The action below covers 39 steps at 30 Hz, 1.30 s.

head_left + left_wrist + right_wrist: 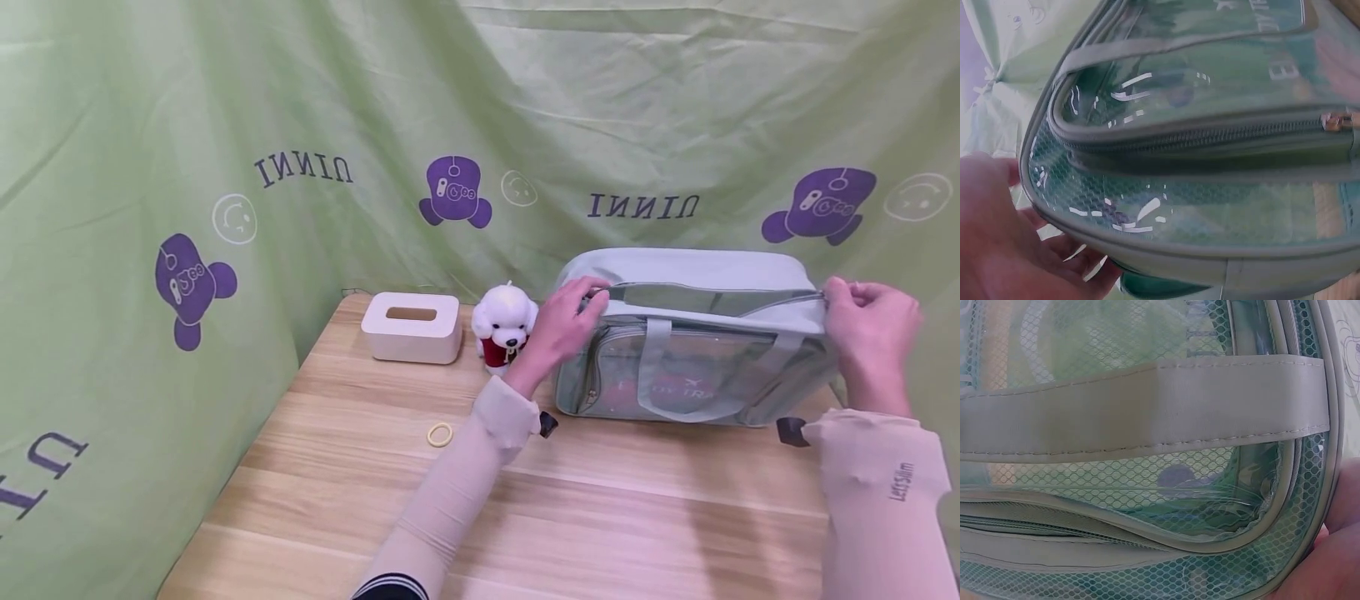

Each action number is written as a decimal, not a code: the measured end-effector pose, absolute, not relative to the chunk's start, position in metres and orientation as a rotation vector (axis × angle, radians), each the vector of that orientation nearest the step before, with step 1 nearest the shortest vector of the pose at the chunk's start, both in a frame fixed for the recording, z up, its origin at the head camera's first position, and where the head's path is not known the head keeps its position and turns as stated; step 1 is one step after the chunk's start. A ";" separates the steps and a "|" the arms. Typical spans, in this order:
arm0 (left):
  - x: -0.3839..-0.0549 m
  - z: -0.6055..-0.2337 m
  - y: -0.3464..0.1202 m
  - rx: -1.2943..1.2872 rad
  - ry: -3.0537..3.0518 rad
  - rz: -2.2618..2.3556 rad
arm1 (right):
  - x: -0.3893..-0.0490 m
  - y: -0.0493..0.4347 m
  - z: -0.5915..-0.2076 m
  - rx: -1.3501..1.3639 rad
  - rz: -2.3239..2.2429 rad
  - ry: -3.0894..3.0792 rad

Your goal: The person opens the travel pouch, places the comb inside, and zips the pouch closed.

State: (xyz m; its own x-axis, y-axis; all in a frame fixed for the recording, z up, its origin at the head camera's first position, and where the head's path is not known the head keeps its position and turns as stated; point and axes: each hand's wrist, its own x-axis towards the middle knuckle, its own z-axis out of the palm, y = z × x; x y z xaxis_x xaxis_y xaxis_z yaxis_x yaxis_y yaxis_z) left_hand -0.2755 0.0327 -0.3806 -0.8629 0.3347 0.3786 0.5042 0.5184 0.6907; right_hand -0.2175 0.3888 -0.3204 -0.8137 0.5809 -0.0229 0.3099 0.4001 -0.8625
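A pale green travel bag (701, 367) with a clear mesh-lined front stands upright at the back right, its top zipper parted along the upper edge. My left hand (566, 321) grips the bag's upper left corner, and in the left wrist view its fingers curl under the piped rim. At the upper right corner my right hand (873, 329) pinches the edge by the end of the zipper; the right wrist view shows only part of that hand (1332, 556). A handle strap (1147, 406) crosses the front pocket, whose metal zipper pull (1338, 120) shows in the left wrist view.
Left of the bag sits a white plush dog (506, 317) in red, partly behind my left hand. A white tissue box (412, 342) stands further left. A yellow ring (439, 434) lies on the wooden table (337, 467). Green printed cloth (375, 100) hangs behind.
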 end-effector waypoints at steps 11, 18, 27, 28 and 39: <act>-0.283 -0.388 0.034 -0.700 -2.306 -1.733 | -0.217 0.387 -0.321 -0.808 1.347 -2.384; -0.277 -0.390 0.044 -0.761 -2.154 -1.768 | -0.218 0.385 -0.321 -0.841 1.153 -2.472; -0.279 -0.397 0.047 -0.814 -2.091 -1.579 | -0.217 0.384 -0.313 -0.876 1.216 -2.504; -0.279 -0.397 0.047 -0.818 -2.092 -1.573 | -0.217 0.384 -0.312 -0.872 1.221 -2.503; -0.279 -0.398 0.046 -0.776 -2.109 -1.600 | -0.222 0.349 -0.306 -0.654 0.867 -2.568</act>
